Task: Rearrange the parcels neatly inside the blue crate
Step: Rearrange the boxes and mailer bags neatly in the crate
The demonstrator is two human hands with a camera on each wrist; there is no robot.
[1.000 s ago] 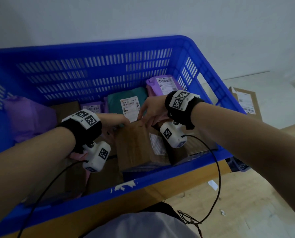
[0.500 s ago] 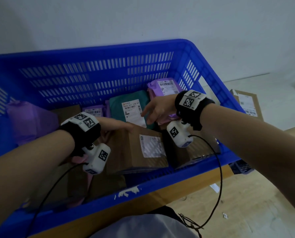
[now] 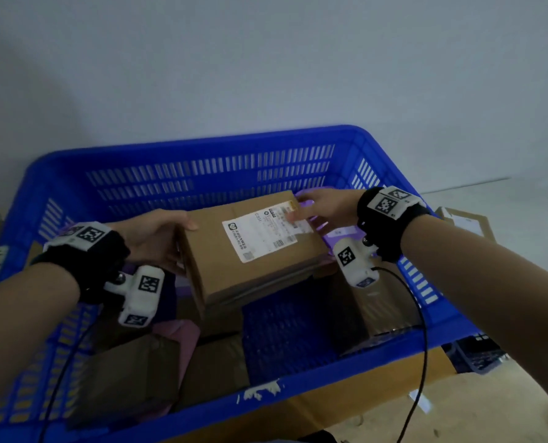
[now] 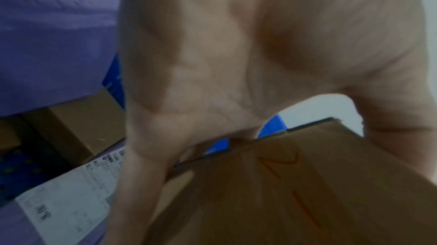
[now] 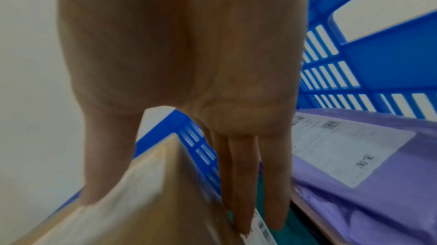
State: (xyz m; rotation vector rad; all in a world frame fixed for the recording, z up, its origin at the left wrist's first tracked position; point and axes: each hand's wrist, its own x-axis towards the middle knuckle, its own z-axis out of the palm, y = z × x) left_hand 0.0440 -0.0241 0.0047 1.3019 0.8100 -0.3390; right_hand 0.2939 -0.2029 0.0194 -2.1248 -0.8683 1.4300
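A brown cardboard box [image 3: 250, 251] with a white label on top is held level above the middle of the blue crate [image 3: 202, 145]. My left hand [image 3: 161, 238] grips its left end, thumb on top and fingers underneath. My right hand [image 3: 324, 206] pinches its far right corner, thumb on the label. In the left wrist view the box [image 4: 283, 193] fills the lower right under my palm [image 4: 212, 62]. In the right wrist view my fingers [image 5: 248, 183] run straight down the side of the box [image 5: 141, 202].
Purple bag parcels [image 3: 343, 233] [image 5: 378, 174] [image 4: 52, 34] lie at the crate's right and left. Dark brown boxes [image 3: 215, 362] and a pink bag [image 3: 177, 334] sit near the front wall beside bare crate floor [image 3: 292, 334]. Another box [image 3: 467, 222] lies outside on the right.
The labelled brown box has been lifted off the crate floor, up and toward the back. Both hands now hold its ends. The camera has tilted up.
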